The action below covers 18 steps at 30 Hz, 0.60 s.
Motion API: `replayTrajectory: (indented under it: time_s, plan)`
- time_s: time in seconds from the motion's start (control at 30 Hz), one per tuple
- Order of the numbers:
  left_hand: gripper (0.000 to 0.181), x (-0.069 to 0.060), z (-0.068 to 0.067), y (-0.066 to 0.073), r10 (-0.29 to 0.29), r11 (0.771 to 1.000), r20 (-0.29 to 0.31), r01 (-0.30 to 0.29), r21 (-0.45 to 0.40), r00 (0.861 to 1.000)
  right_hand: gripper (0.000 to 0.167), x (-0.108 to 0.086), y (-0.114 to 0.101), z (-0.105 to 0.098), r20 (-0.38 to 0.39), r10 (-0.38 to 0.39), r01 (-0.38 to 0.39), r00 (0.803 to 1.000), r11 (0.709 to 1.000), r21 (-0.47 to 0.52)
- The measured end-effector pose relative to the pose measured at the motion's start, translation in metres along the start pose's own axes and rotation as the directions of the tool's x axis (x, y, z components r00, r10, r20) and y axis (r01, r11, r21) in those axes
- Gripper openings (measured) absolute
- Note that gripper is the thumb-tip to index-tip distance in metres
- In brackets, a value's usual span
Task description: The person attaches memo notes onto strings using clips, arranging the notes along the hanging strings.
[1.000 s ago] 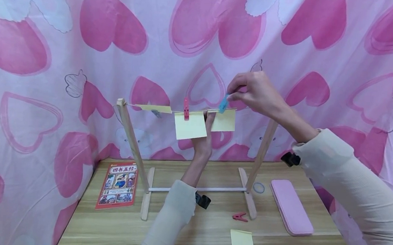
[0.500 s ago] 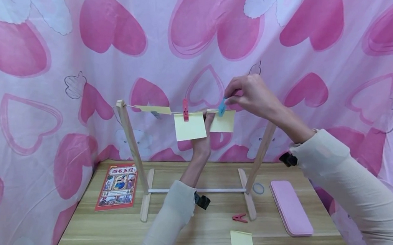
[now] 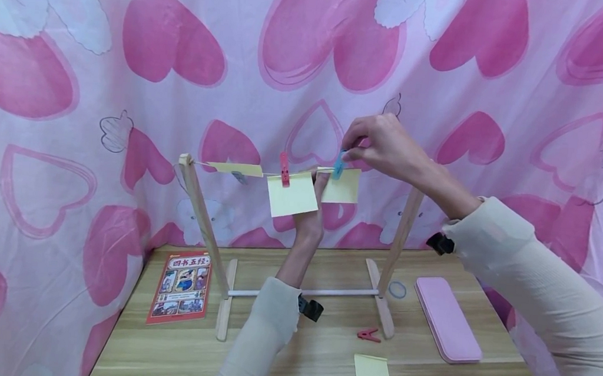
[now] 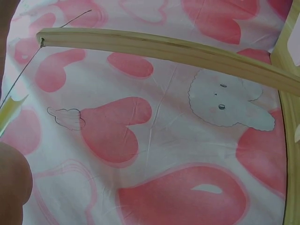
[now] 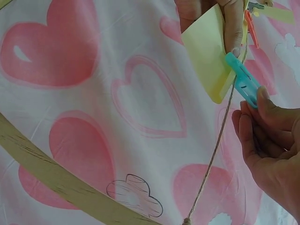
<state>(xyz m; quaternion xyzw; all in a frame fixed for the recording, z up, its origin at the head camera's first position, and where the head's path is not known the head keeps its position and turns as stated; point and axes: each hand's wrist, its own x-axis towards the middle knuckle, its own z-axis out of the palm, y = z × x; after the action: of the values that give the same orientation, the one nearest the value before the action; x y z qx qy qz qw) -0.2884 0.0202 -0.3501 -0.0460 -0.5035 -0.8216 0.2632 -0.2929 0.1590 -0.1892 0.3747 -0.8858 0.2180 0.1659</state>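
Note:
A string (image 5: 216, 145) runs between two wooden posts. My right hand (image 3: 387, 144) pinches the top of a blue clothespin (image 5: 243, 80), whose other end is at the string and the edge of a yellow note (image 3: 345, 187). My left hand (image 3: 311, 217) is raised behind the notes and holds that same note by its left part, the thumb at the string. A red clothespin (image 3: 284, 172) clips another yellow note (image 3: 292, 195) in front of the left hand. Further left, a third note (image 3: 239, 168) hangs with a dark clip (image 3: 239, 177).
On the table (image 3: 161, 354) lie a red book (image 3: 181, 288) at left, a pink case (image 3: 447, 319) at right, a red clothespin (image 3: 369, 335), a yellow note (image 3: 373, 375) and a thin ring (image 3: 397, 289). A white rod (image 3: 336, 292) joins the stand's feet.
My right hand has moved slightly left and down with the blue clothespin, which stands a little more upright. The left hand has barely moved.

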Motion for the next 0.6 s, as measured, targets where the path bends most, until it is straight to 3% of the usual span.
replayTrajectory:
  time_s: [0.17,0.33,0.6]
  plan:
    - [0.022,-0.0004,-0.0009,-0.0005,0.011,1.000,-0.011,-0.011,0.005,1.000,0.008,0.0004,-0.0014,-0.0016,0.030,0.024,-0.023,0.999,1.000,-0.010]
    - [0.020,-0.0010,-0.0030,-0.0028,0.045,0.999,-0.019,-0.044,0.016,0.999,0.017,0.0005,-0.0029,-0.0049,0.107,0.068,-0.069,0.992,0.998,0.004]
    - [0.025,-0.0060,-0.0084,-0.0072,0.081,0.995,0.059,-0.084,0.055,0.995,0.028,-0.0023,-0.0031,-0.0068,0.164,0.086,-0.093,0.983,0.995,0.039]
